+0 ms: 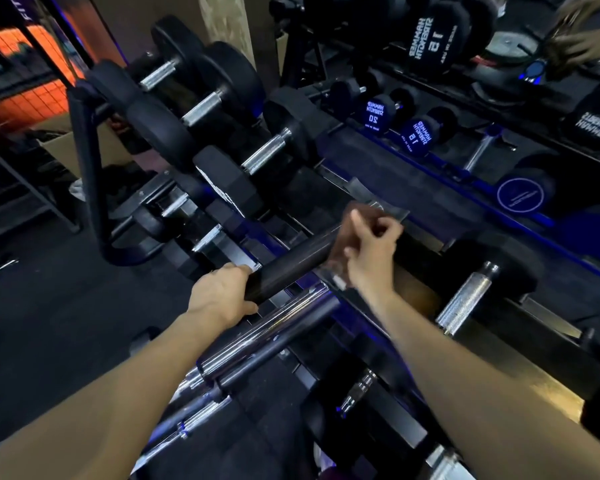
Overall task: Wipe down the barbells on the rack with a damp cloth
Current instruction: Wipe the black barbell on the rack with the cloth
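Observation:
A dark barbell sleeve juts out from the rack toward me in the middle of the view. My left hand grips its near end. My right hand grips a dark brownish cloth wrapped over the sleeve's far part, fingers curled round it. Just below lies a shiny chrome barbell sleeve, with further chrome bar ends lower left. How far the dark bar runs behind my right hand is hidden.
Black dumbbells with knurled chrome handles fill the rack tiers at upper left. More dumbbells sit to the right. A mirror behind reflects numbered dumbbells. Dark floor lies at the left.

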### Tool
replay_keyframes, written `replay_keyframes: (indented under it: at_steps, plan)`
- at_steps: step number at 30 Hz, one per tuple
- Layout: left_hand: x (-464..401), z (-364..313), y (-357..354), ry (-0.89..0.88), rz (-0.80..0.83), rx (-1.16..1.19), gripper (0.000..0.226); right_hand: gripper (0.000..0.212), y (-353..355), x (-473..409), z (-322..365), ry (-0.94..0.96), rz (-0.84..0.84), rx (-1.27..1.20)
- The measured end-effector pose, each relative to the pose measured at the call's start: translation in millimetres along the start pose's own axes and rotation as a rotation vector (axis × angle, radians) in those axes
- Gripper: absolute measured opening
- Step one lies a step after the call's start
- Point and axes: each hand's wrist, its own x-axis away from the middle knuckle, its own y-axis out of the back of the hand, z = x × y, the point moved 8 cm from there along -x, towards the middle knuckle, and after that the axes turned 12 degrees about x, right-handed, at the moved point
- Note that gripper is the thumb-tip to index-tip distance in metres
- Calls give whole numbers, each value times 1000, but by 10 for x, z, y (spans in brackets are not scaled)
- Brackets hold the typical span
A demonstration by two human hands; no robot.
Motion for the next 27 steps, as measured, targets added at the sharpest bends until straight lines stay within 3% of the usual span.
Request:
replay_keyframes:
  at_steps: [4,8,9,11,13,16,18,21,27]
  plan:
    - [-23,-13,-6,-14,-10,-8,54,62,77,-193,-166,-156,53,-42]
    - [-45,-17,8,-23,-6,-9,52,45,-88,270,227,-14,51,-83]
    - [-49,-13,10,-24,0,-7,53,42,-125,438,371,97,55,-72]
    - [-54,-2,17,-28,12,-5,55,48,-240,663,550,255,128,-100]
    - [-58,14,19,-29,20,-5,58,49,-206,540,483,274,76,-58]
    - [-68,30,15,-29,24,1,60,31,37,39,57,71,-57,49]
    - [-75,31,13,-34,22,7,59,40,68,-213,-151,-59,21,-39]
    - [-68,8,10,-43,29,14,57,55,63,-168,-78,-56,82,84]
    - [-50,11,35,-61,13,6,44,66,-366,651,644,226,253,186]
